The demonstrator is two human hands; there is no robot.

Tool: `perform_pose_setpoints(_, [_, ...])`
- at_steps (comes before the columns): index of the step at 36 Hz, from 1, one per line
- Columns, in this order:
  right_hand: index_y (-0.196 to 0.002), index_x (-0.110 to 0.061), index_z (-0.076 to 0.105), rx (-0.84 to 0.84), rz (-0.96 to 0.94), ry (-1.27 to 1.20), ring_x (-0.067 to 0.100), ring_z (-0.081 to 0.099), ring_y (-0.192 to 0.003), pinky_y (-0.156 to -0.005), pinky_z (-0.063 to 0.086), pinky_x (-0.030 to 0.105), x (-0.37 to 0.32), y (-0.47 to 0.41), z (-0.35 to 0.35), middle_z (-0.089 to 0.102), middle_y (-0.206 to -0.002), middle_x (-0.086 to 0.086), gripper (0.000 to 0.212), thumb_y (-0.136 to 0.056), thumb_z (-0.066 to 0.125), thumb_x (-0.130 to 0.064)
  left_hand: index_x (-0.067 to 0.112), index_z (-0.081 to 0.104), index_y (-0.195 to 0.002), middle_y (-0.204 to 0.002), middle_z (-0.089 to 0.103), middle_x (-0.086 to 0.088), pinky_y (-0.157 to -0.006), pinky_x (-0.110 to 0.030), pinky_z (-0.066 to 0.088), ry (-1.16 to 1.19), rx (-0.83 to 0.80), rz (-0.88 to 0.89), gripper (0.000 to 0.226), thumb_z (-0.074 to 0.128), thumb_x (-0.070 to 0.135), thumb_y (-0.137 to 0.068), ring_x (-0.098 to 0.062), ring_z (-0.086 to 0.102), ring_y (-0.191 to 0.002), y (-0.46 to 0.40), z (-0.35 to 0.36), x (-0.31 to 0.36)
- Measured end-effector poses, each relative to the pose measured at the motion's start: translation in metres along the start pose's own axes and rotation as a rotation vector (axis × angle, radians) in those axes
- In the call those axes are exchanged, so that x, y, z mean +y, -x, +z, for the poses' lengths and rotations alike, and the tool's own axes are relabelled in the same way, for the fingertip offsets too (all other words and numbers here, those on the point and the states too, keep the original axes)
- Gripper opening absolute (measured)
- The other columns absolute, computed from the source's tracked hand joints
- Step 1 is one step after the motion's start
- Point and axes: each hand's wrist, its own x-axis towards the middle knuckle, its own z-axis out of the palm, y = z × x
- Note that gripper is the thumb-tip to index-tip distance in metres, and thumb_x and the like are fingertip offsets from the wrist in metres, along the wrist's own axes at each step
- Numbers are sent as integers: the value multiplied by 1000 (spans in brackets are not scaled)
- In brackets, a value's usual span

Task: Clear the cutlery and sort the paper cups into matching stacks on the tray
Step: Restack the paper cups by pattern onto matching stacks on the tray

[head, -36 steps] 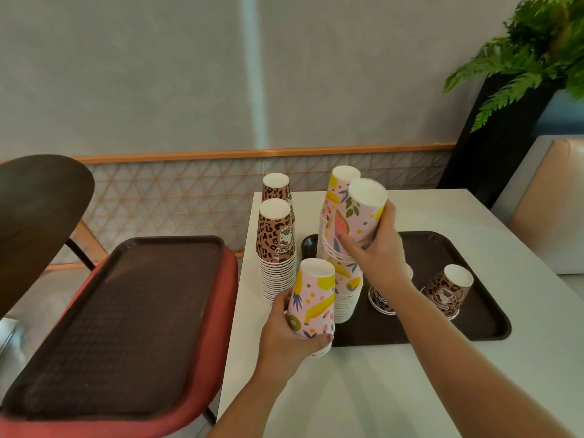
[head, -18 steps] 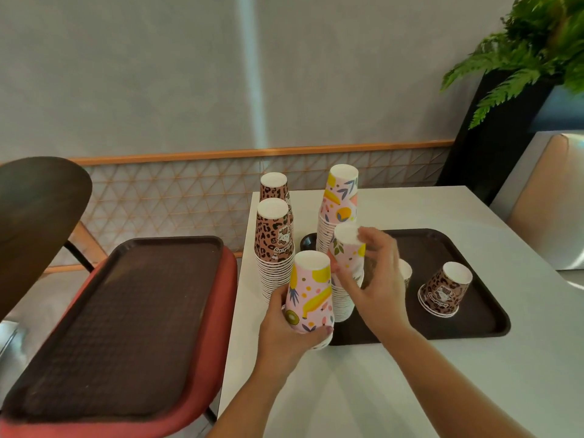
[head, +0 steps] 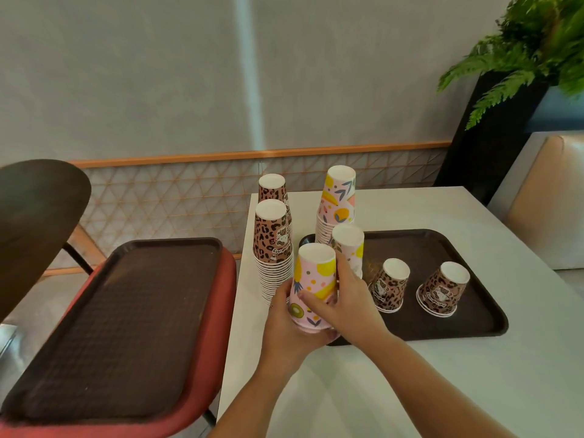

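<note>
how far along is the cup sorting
Done: two leopard stacks stand on the table beside the tray, and two pink stacks on its left end. In hand: both hands, left and right, grip another pink stack. Left: two leopard cups sit loose on the tray. No cutlery shows.

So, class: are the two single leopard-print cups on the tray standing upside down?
Yes, both leopard-print cups rest rim-down on the brown tray, white bases facing up.
</note>
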Motion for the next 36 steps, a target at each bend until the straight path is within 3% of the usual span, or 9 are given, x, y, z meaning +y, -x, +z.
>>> perform_pose_setpoints(2, [-136,-24,31,7,-21,-2,3,52,-109,-88,44,17,-1,-1,-1,54,-126,-9,75,-75,71,-42,27,46,-121,-111,58,10,-61,-16,55,17,-4,-15,70,73,-12,-69,-3,61,-100,-2,0,-5])
perform_pose_setpoints(7, [-122,-38,27,67,-37,-35,-4,51,-98,-75,41,2,-6,-7,-7,51,-112,-17,64,-76,72,-36,30,41,-122,-112,56,19,-77,-10,52,-86,60,17,89,90,7,-52,-3,57,-102,-2,0,-17])
perform_pose_setpoints(10, [-117,-37,29,97,-56,-66,-17,53,-89,-72,43,-1,-11,-11,-14,52,-103,-24,59,-77,72,-32,30,44,-126,-119,58,13,-92,-29,53,-70,49,-23,103,93,32,-36,-9,57,-112,-3,0,-21])
perform_pose_setpoints(13, [-118,-29,35,150,-97,-92,-26,52,-84,-69,43,-1,-17,-18,-23,50,-98,-32,55,-77,71,-29,32,44,-122,-118,59,11,-83,-20,54,-124,71,4,90,92,12,-48,-9,58,-109,-1,-1,-22])
perform_pose_setpoints(18, [-117,-21,38,319,-167,-163,-18,57,-84,-64,45,3,-37,-30,-43,57,-96,-22,55,-75,70,-38,38,47,-111,-110,60,15,-75,-14,52,-136,110,21,82,90,3,-50,-4,59,-104,1,-4,-25])
perform_pose_setpoints(22, [-126,-13,36,457,-210,-176,4,61,-99,-75,52,14,-41,-45,-57,61,-112,0,67,-75,70,-41,30,46,-119,-113,60,10,-80,-16,54,-126,121,17,83,89,5,-53,-11,57,-108,2,-4,-23])
perform_pose_setpoints(25, [-132,-12,33,446,-198,-144,9,58,-104,-78,50,10,-30,-55,-59,57,-119,-1,68,-79,72,-27,25,47,-123,-114,60,8,-84,-21,55,-124,131,14,83,89,6,-53,-13,57,-109,2,-5,-22])
perform_pose_setpoints(31, [-134,-15,31,360,-97,-77,5,52,-103,-70,39,-4,1,-56,-46,51,-119,-7,69,-78,72,-24,24,48,-120,-112,62,8,-80,-22,56,-89,148,22,83,89,2,-51,-12,60,-106,1,-5,-17])
perform_pose_setpoints(36, [-138,-20,26,219,13,-24,11,51,-112,-80,42,18,22,-49,-33,49,-133,0,82,-74,76,-27,25,48,-122,-112,62,11,-78,-20,56,-63,168,23,84,89,3,-52,-8,61,-105,2,-5,-12])
